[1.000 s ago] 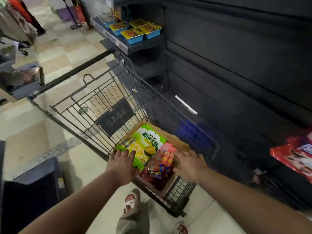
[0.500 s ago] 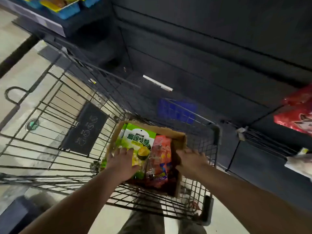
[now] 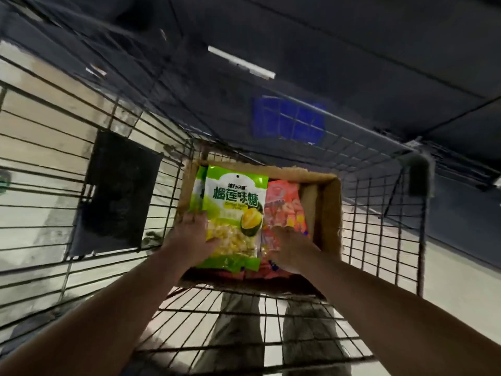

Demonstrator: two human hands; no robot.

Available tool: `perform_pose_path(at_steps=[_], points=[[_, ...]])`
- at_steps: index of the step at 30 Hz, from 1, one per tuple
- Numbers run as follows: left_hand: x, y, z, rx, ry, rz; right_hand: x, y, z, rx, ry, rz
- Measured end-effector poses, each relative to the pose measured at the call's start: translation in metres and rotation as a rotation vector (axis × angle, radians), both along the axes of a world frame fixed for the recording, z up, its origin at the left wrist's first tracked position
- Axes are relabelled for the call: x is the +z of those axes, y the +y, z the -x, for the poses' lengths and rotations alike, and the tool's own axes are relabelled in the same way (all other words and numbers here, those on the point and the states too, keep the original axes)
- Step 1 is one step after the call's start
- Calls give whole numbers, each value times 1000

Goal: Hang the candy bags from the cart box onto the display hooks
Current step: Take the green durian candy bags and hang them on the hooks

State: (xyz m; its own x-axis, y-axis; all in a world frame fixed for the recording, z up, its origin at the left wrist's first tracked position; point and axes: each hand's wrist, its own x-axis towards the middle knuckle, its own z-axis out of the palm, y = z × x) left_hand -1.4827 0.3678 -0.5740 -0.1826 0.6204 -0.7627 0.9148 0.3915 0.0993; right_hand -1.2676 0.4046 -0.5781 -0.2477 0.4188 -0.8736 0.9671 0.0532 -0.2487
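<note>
Picking stage, probably: reaching down into the cardboard box with both arms. Gripping the green candy bag, in the box's left half, with the left hand, thumb across its front. Right hand on pink candy bags in the right half; finger curl unclear. Next, likely: lifting the green candy bag clear of the box.

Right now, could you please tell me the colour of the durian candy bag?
The durian candy bag is green and yellow; head view.
</note>
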Motion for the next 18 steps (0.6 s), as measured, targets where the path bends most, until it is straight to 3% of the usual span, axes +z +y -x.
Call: perform_pose_path(at_steps=[7,13,18], points=[[-56,4,14,199,-25,58,-51,-4,15,-257,44,64],[-86,7,19,509,-119,71,-89,-8,31,-568,161,105],[-84,11,13,618,-251,64,-107,-15,46,-920,246,129]])
